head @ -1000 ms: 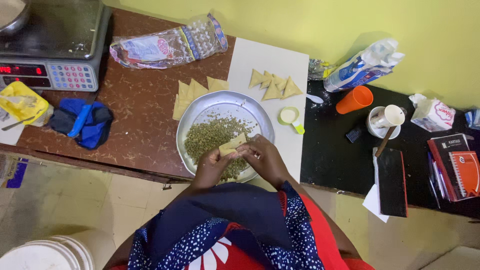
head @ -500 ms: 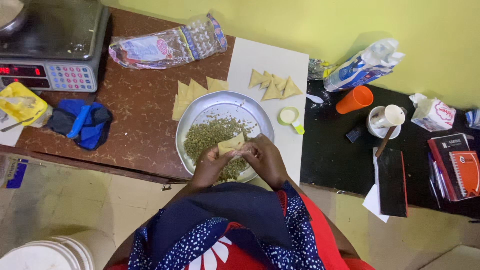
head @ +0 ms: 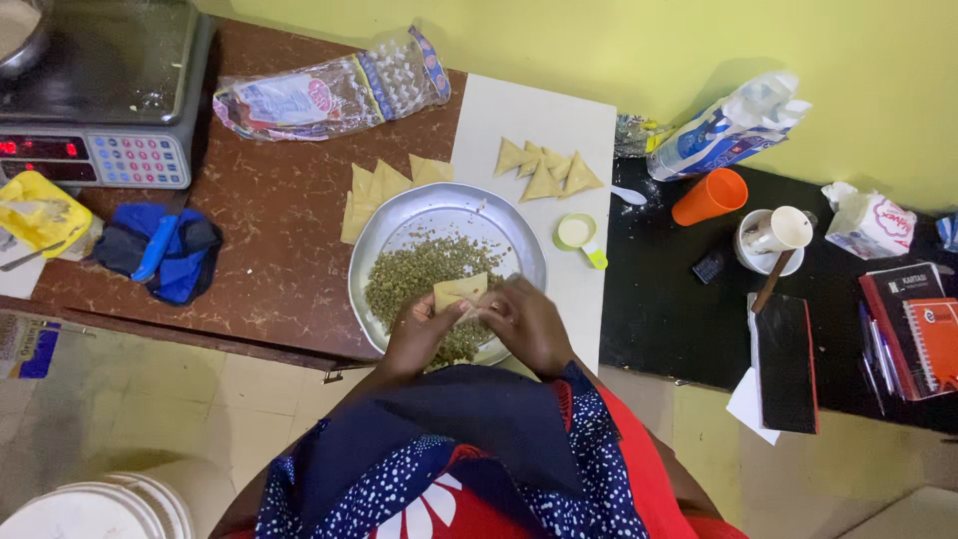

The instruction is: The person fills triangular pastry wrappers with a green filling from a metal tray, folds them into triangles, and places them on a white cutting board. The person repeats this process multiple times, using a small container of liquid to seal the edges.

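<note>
My left hand (head: pixel 419 333) and my right hand (head: pixel 526 321) hold a pale folded pastry wrapper (head: pixel 460 292) between them, above the near side of a round metal plate (head: pixel 399 225). A heap of green lentil filling (head: pixel 419 269) lies in that plate, just under the hands. Flat pastry strips (head: pixel 377 187) lie on the brown table beside the plate's far left rim. Folded pastry triangles (head: pixel 544 172) sit on a white board (head: pixel 539 120) beyond the plate.
A small green-rimmed cup of paste (head: pixel 576 234) stands on the board. A weighing scale (head: pixel 95 90), a plastic wrapper packet (head: pixel 319 95), a blue cloth (head: pixel 160 250), an orange cup (head: pixel 710 198), a white mug (head: pixel 776 235) and notebooks (head: pixel 913 329) surround the work area.
Both hands have kept working the pastry wrapper over the plate, and it has shifted slightly. Nothing else has moved.
</note>
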